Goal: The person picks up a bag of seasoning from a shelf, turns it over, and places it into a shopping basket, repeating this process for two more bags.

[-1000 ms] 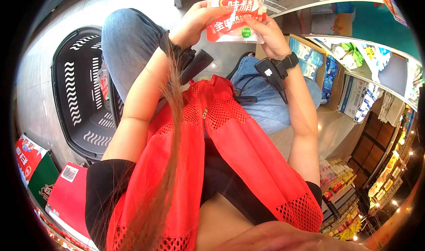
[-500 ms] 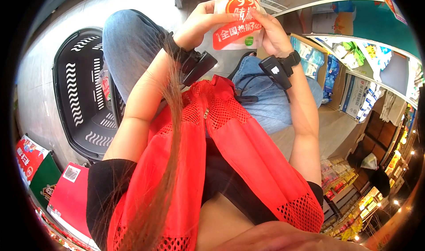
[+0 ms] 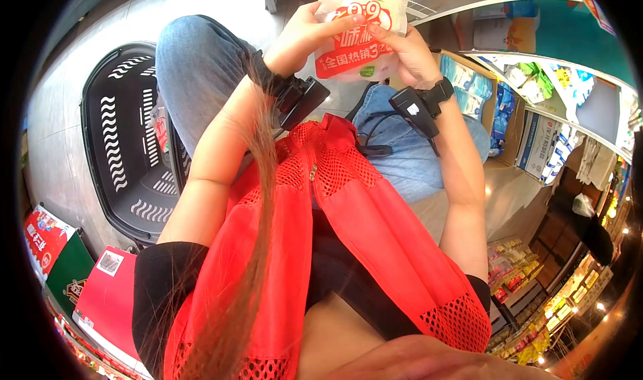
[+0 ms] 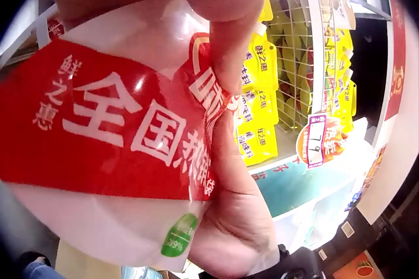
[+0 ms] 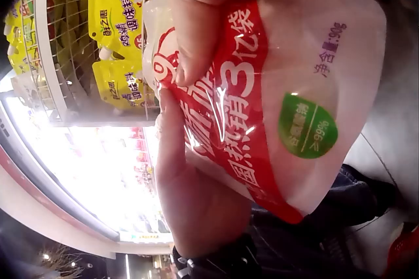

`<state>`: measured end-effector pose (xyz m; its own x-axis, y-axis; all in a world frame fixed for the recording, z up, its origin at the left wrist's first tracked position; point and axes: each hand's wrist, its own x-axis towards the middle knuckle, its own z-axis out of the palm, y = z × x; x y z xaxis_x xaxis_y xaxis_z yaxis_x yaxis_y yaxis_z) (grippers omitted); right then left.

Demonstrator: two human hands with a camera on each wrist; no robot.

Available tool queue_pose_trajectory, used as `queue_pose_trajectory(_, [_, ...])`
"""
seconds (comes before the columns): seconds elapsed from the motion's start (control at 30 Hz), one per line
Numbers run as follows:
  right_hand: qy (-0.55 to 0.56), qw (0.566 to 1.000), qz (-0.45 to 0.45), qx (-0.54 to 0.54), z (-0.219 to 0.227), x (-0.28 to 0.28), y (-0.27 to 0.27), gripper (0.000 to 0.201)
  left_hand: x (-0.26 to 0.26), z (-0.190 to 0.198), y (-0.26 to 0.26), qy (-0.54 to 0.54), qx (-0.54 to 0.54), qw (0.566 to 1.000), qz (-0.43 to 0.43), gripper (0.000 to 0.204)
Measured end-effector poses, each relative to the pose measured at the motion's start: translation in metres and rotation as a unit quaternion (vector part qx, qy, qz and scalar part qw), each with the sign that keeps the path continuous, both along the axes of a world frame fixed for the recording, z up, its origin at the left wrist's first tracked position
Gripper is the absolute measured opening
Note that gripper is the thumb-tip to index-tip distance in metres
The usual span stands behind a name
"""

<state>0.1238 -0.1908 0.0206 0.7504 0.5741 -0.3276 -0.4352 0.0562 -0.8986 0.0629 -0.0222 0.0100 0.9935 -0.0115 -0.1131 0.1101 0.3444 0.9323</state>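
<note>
A red and white MSG pouch [image 3: 365, 58] with a white spout at its top left is held up in front of the knees. My left hand [image 3: 295, 42] grips its left side, thumb lying across the printed front. On the other side my right hand [image 3: 416, 57] pinches it, thumb also on the front and fingers behind. Both thumb tips come close together near the middle of the pouch. In the right wrist view the lower part of the pouch [image 5: 314, 96] shows a green leaf mark, and its film looks creased and shiny.
A black shopping basket [image 3: 127, 139] stands on the floor at the left, with a packet inside. Shelves of goods [image 3: 549, 85] run along the right. Yellow seasoning pouches [image 4: 262, 96] sit in a wire rack. A red box [image 3: 107, 286] is at lower left.
The pouch has come slightly lower and tilted back and forth in both hands, showing more of its upper print. Both hands keep their hold. A dark shape has appeared in the right background.
</note>
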Motion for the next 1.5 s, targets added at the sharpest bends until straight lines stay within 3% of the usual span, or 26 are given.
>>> queue_pose_trajectory(0.33, [-0.026, 0.999, 0.016, -0.010, 0.000, 0.000, 0.000, 0.034, -0.002, 0.004, -0.001, -0.002, -0.023, 1.000, 0.018, 0.037])
queue_pose_trajectory(0.53, [0.025, 0.999, -0.023, 0.043, 0.000, 0.002, 0.002, 0.035, -0.002, 0.003, 0.000, 0.015, -0.003, 1.000, -0.005, 0.037])
queue_pose_trajectory(0.8, [-0.038, 0.999, -0.024, -0.010, 0.004, 0.002, -0.001, 0.039, -0.005, 0.017, -0.003, 0.051, 0.066, 0.996, -0.016, 0.047])
queue_pose_trajectory(0.93, [-0.049, 0.999, -0.011, -0.008, 0.006, 0.001, 0.000, 0.038, -0.003, 0.008, -0.004, 0.015, 0.034, 0.999, 0.007, 0.048])
queue_pose_trajectory(1.0, [-0.058, 0.998, -0.005, -0.008, 0.004, 0.001, 0.000, 0.038, -0.004, 0.009, -0.002, 0.028, 0.031, 0.999, -0.004, 0.037])
queue_pose_trajectory(1.5, [-0.067, 0.997, -0.041, 0.025, 0.000, 0.002, 0.002, 0.033, 0.002, -0.012, -0.002, -0.004, 0.047, 0.999, 0.021, 0.031])
